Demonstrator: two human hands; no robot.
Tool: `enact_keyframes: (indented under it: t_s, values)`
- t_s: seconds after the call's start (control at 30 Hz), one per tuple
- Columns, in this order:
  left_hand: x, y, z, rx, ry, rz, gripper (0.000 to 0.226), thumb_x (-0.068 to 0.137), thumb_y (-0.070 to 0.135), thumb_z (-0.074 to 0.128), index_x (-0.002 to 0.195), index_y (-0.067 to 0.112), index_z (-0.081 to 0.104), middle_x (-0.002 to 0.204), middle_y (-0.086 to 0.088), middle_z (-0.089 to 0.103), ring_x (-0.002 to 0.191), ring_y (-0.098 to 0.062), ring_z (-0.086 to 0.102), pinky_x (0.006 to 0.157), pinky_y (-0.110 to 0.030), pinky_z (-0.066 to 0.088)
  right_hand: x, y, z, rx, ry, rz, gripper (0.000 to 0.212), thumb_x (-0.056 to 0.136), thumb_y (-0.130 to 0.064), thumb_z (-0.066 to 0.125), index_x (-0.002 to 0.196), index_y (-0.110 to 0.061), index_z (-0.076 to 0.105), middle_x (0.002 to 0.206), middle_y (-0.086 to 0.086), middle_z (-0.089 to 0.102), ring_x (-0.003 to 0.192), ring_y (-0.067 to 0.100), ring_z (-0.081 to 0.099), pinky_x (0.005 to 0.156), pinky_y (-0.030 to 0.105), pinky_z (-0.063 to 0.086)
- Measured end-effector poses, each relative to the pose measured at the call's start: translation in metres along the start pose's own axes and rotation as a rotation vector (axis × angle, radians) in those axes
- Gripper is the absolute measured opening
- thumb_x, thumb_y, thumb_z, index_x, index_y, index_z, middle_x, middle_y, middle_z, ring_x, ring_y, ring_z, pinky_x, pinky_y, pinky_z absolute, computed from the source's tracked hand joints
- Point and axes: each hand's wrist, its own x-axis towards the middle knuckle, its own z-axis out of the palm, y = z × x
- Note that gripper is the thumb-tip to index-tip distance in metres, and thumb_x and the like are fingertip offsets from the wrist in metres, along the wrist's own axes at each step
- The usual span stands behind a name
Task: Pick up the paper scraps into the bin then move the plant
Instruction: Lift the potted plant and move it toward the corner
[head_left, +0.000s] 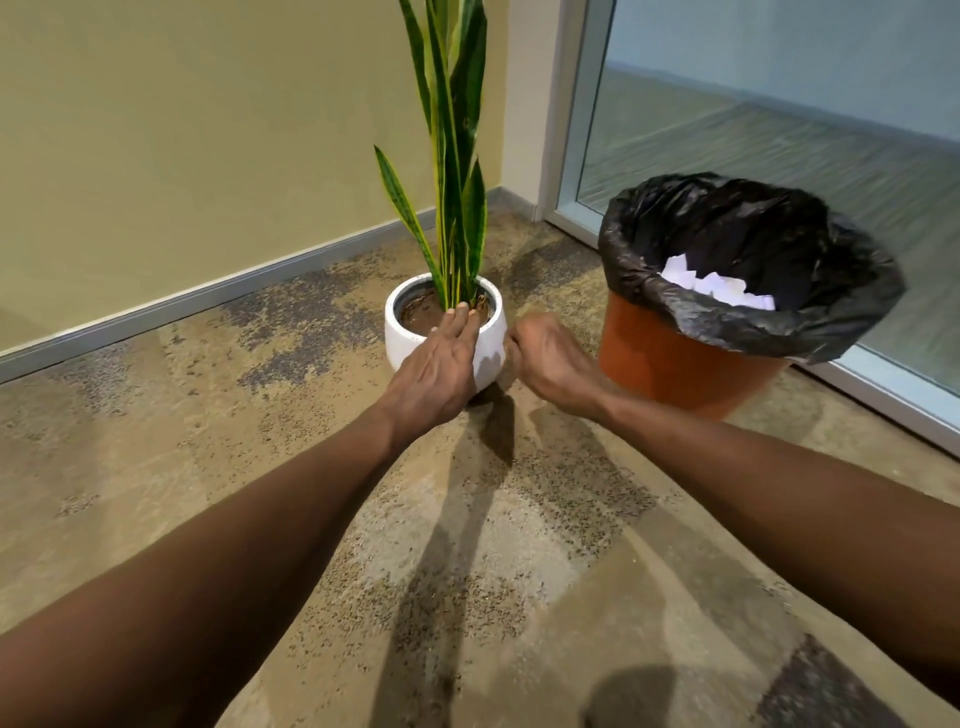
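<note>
A snake plant (453, 156) with tall green, yellow-edged leaves stands in a round white pot (410, 338) on the carpet near the wall corner. My left hand (441, 364) lies over the pot's front, with its fingertips across the rim on the soil. My right hand (545, 358) presses against the pot's right side, fingers curled. To the right stands an orange bin (675, 364) lined with a black bag (649, 228). White paper scraps (711, 286) lie inside it. No scraps show on the floor.
A beige wall with a grey skirting board (208, 291) runs behind the plant. A glass panel in a metal frame (566, 130) stands behind the bin. Mottled brown carpet (467, 571) stretches toward me.
</note>
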Motion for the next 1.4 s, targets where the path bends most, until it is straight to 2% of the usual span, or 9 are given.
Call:
enact_keyframes:
  t_s: [0.17,0.3,0.47,0.63,0.77,0.93,1.1,1.2,1.4]
  values:
    - [0.04,0.052,-0.025,-0.22,0.215,0.058,0.047,0.094,0.002,0.042,0.14,0.009,0.039,0.13,-0.021,0.058,0.109,-0.036,0.06,0.084,-0.044,0.048,0.023,-0.005,-0.079,0.022,0.238,0.114,0.029,0.097,-0.003,0.043,0.074,-0.007,0.061,0.069,-0.001,0.057,0.058,0.008,0.051,0.05,0.015,0.043]
    - [0.065,0.088,-0.041,-0.342,0.317,0.093,0.054,0.093,0.004,0.044,0.145,0.017,0.039,0.124,-0.014,0.065,0.097,-0.025,0.065,0.084,-0.039,0.055,0.032,0.007,-0.142,-0.045,0.341,0.303,0.021,0.093,-0.008,0.056,0.08,-0.005,0.072,0.081,0.009,0.07,0.065,0.012,0.063,0.056,0.026,0.051]
    - [0.074,0.11,-0.048,-0.365,0.348,0.163,0.054,0.091,-0.001,0.044,0.141,0.019,0.045,0.093,-0.004,0.067,0.068,-0.004,0.056,0.07,-0.029,0.055,0.027,0.033,-0.188,-0.206,0.136,0.434,0.016,0.088,-0.003,0.062,0.093,0.006,0.074,0.09,0.027,0.072,0.078,0.036,0.07,0.073,0.046,0.06]
    - [0.066,0.107,-0.045,-0.362,0.284,0.149,0.057,0.093,-0.004,0.042,0.145,0.019,0.041,0.117,-0.012,0.066,0.09,-0.019,0.065,0.085,-0.032,0.052,0.018,0.047,-0.192,-0.191,0.157,0.392,0.007,0.081,0.0,0.074,0.086,0.002,0.077,0.089,0.02,0.075,0.084,0.03,0.073,0.079,0.038,0.059]
    - [0.059,0.092,-0.045,-0.292,0.227,0.093,0.055,0.096,-0.002,0.04,0.149,0.013,0.035,0.143,-0.016,0.052,0.12,-0.028,0.058,0.101,-0.039,0.046,0.02,0.037,-0.18,-0.155,0.221,0.269,0.02,0.087,0.006,0.058,0.095,0.002,0.076,0.095,0.019,0.074,0.076,0.025,0.066,0.061,0.024,0.054]
    - [0.044,0.051,-0.038,-0.125,0.08,0.062,0.046,0.096,0.001,0.042,0.142,0.007,0.041,0.12,-0.018,0.062,0.094,-0.028,0.059,0.074,-0.034,0.043,0.022,0.0,-0.128,-0.102,0.044,-0.028,0.015,0.094,-0.003,0.058,0.102,-0.004,0.071,0.098,0.008,0.069,0.069,0.005,0.057,0.059,0.009,0.042]
    - [0.018,-0.007,-0.02,0.183,-0.191,-0.046,0.058,0.099,0.01,0.044,0.152,-0.001,0.022,0.157,-0.024,0.027,0.144,-0.035,0.029,0.117,-0.043,0.028,0.03,-0.012,-0.051,-0.237,-0.221,-0.113,0.023,0.088,-0.006,0.068,0.111,-0.007,0.067,0.107,0.008,0.068,0.096,0.023,0.066,0.078,0.032,0.058]
    - [0.004,-0.037,-0.012,0.343,-0.287,-0.056,0.064,0.101,0.014,0.041,0.155,-0.001,0.008,0.162,-0.021,0.01,0.151,-0.031,0.011,0.121,-0.036,0.013,0.036,-0.007,-0.015,-0.323,-0.301,-0.188,0.036,0.085,-0.007,0.07,0.12,-0.008,0.063,0.118,0.011,0.065,0.108,0.027,0.062,0.087,0.041,0.054]
    - [0.0,-0.06,-0.002,0.35,-0.244,-0.009,0.057,0.104,0.016,0.034,0.154,0.0,0.012,0.16,-0.021,0.019,0.149,-0.03,0.02,0.12,-0.034,0.016,0.052,0.003,0.031,-0.383,-0.281,-0.301,0.04,0.084,-0.01,0.072,0.12,-0.007,0.055,0.118,0.013,0.058,0.106,0.027,0.054,0.087,0.039,0.05]
